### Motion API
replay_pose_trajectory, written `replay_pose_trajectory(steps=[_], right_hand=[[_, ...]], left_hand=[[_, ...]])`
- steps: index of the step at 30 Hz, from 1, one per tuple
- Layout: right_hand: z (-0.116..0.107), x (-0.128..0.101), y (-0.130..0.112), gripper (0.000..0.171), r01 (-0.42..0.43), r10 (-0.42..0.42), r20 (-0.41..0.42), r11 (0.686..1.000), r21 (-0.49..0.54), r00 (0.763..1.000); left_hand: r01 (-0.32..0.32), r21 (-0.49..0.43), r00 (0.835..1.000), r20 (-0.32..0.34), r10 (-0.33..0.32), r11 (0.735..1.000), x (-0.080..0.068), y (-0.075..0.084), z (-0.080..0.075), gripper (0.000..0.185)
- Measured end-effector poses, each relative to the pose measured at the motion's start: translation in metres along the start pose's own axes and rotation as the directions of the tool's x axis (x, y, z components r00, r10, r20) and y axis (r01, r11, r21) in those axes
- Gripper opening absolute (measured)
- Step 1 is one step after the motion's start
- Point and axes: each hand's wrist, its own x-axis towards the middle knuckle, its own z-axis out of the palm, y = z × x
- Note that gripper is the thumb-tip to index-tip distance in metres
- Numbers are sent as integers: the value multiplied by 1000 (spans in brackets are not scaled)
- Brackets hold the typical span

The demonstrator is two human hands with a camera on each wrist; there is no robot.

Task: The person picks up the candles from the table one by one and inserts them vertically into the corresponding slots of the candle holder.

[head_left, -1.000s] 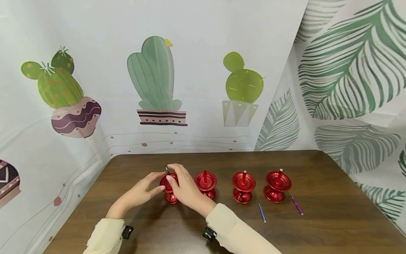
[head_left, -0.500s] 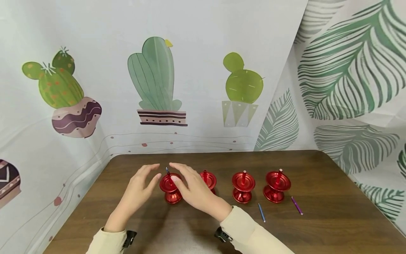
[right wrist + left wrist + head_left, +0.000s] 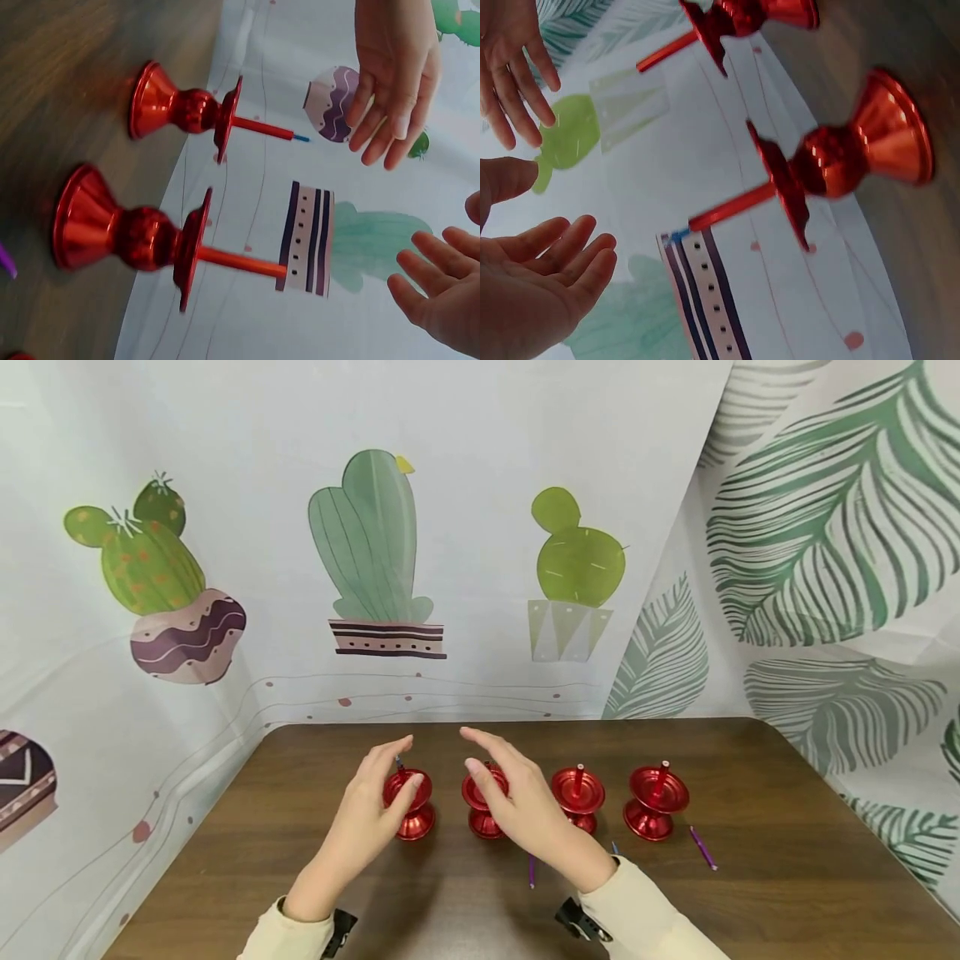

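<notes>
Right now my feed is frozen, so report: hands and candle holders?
Both hands open, holding nothing. Four red candle holders upright in a row. Nothing in the way.

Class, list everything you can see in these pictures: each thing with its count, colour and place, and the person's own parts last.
candle holders: four, red, in a row across the table, each with a thin candle upright in it.
loose candles: three lying in front of the row; two purple, one blue and mostly hidden behind the right wrist.
table: one, dark brown wood.
backdrop: pale cloth with cactus prints; leaf prints to the right.
left hand: open, beside the leftmost holder, holding nothing.
right hand: open, over the second holder, holding nothing.
</notes>
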Motion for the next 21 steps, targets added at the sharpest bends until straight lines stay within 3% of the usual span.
replay_pose_trajectory(steps=[7, 14, 21], right_hand=[[-15, -16, 5, 45, -61, 59, -62, 997, -35, 996], [-22, -36, 12, 44, -130, 125, -74, 988, -78, 989], [-20, -56, 19, 44, -185, 181, -50, 975, -118, 982]], left_hand=[[76, -58, 992, 104, -70, 995, 1, 9, 19, 56], [111, -120, 981, 174, -89, 987, -1, 13, 42, 62], [194, -171, 952, 271, -143, 966, -1, 10, 60, 61]])
